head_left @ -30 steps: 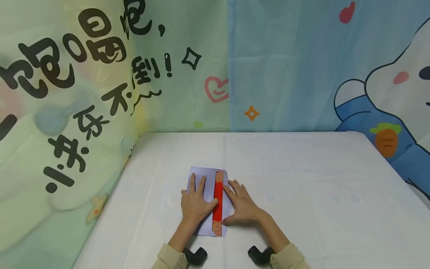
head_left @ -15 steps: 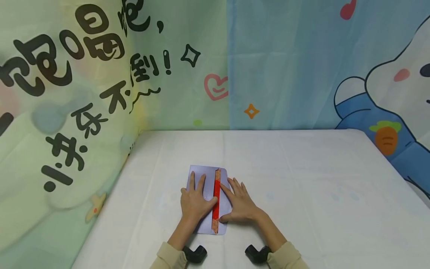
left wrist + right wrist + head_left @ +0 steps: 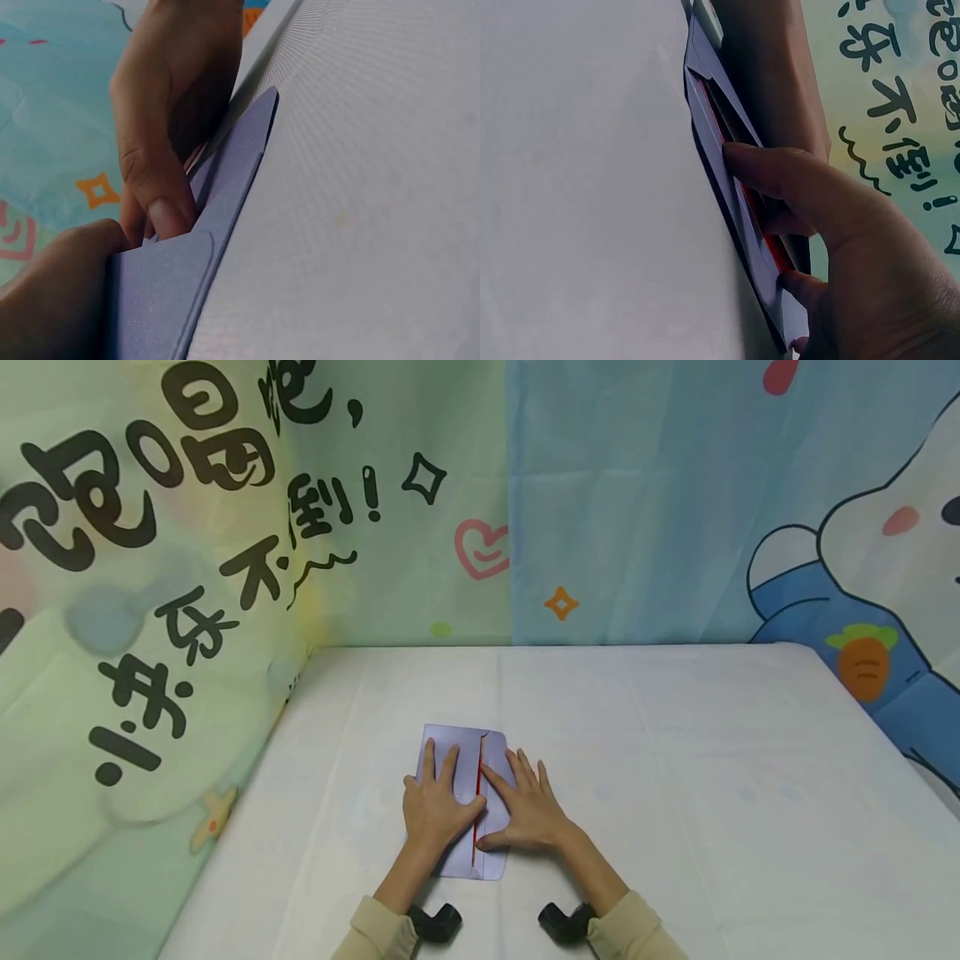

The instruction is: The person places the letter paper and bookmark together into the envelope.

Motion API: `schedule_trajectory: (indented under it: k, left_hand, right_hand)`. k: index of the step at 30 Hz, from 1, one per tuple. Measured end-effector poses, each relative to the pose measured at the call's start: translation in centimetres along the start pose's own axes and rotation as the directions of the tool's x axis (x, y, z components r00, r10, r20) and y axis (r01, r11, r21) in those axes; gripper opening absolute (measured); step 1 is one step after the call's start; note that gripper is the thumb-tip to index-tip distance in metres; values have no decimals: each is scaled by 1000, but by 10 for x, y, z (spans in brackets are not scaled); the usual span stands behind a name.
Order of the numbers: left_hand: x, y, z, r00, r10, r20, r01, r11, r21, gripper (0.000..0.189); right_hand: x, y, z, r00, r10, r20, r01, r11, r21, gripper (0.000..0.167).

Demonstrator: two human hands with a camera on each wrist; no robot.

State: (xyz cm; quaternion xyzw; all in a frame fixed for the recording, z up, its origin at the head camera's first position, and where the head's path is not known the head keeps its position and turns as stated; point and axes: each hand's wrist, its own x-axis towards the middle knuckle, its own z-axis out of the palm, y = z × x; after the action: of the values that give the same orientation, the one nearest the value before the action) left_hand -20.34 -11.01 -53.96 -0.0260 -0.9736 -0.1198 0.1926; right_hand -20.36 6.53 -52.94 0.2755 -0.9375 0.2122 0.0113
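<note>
A lilac paper envelope (image 3: 467, 739) lies on the white table, its flap (image 3: 496, 864) folded out to the right. Only a thin edge of a red card (image 3: 479, 777) shows along the opening; the rest is hidden inside. My left hand (image 3: 437, 810) rests with spread fingers on the envelope's body, its thumb at the opening. My right hand (image 3: 532, 817) lies over the flap, with thumb and index fingertip pressing against the card's edge. In the right wrist view, the red card (image 3: 714, 109) sits in the slit beneath the fingertips. The left wrist view shows the lilac envelope's corner (image 3: 165, 292) close up.
A white cloth covers the table (image 3: 675, 760). Behind it hangs a blue and green printed curtain (image 3: 637, 510) with lettering and a cartoon animal. Black wrist mounts (image 3: 435, 925) sit at both cuffs.
The red card has slid left into the envelope, from a wide band to a thin edge. My right hand has moved left with it; the left hand has stayed in place.
</note>
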Motion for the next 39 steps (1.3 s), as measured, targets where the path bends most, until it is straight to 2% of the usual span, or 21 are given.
schedule_trajectory:
  k: [11, 19, 28, 36, 39]
  left_hand:
    - [-3, 0, -2, 1000, 3, -6, -3, 1000, -4, 84]
    - [-2, 0, -2, 1000, 7, 5, -7, 1000, 6, 85]
    - [-1, 0, -1, 1000, 17, -13, -17, 1000, 0, 84]
    - [-2, 3, -3, 1000, 8, -8, -8, 1000, 0, 84]
    - [-4, 5, -3, 1000, 6, -26, -7, 1000, -14, 83]
  right_hand:
    - [-1, -6, 1, 999, 24, 26, -23, 999, -40, 107]
    - [0, -5, 0, 999, 21, 26, -21, 999, -29, 107]
    - [1, -3, 1, 998, 35, 42, -34, 999, -31, 108]
    - [-1, -1, 1, 1000, 15, 25, -15, 1000, -13, 108]
    - [-2, 2, 1, 1000, -10, 9, 10, 1000, 18, 108]
